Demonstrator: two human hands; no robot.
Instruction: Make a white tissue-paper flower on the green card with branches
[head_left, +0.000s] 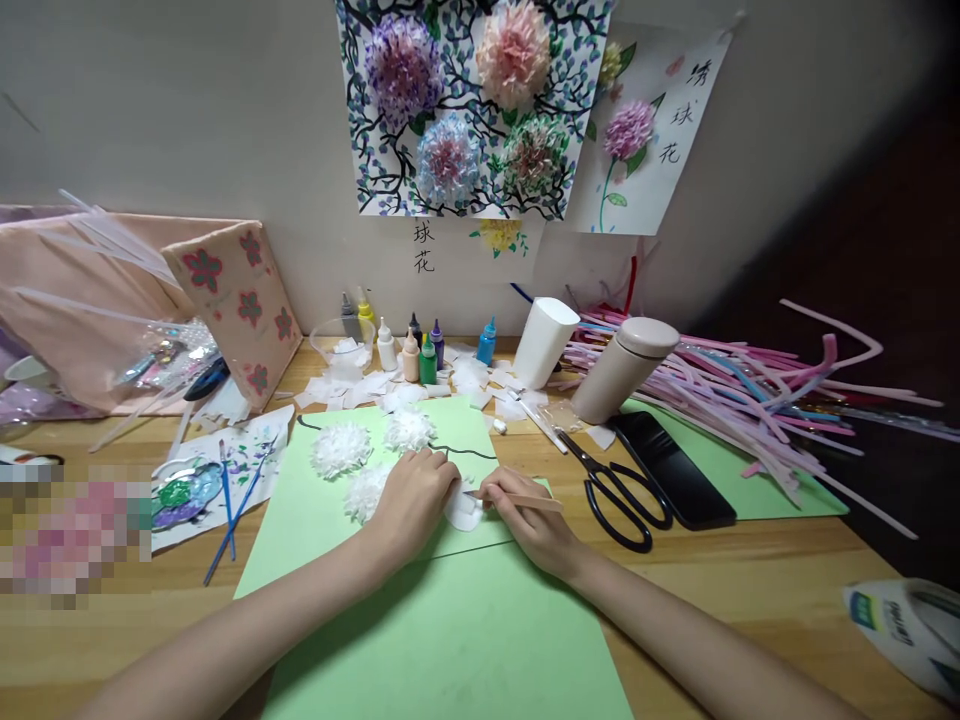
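My right hand point(529, 525) is closed around a flat wooden craft stick point(540, 503), whose tip points left at a small rounded white paper piece point(463, 513). My left hand point(416, 495) is curled, with its fingertips closed at the upper edge of that piece; its fingers hide part of it. Both hands rest over a green sheet point(450, 640). Fluffy white paper flowers lie on the sheet: one at the left point(341, 450), one near the top point(409, 428), and another point(365, 495) partly covered by my left hand. Dark curved lines run across the sheet.
Black-handled scissors point(619, 490) and a phone point(671, 468) lie to the right, near a beige tumbler point(626, 370). Paint bottles point(427, 358) and white paper scraps point(352, 388) fill the back. Paintbrushes point(238, 515) lie left; pipe cleaners point(750, 400) heap at right.
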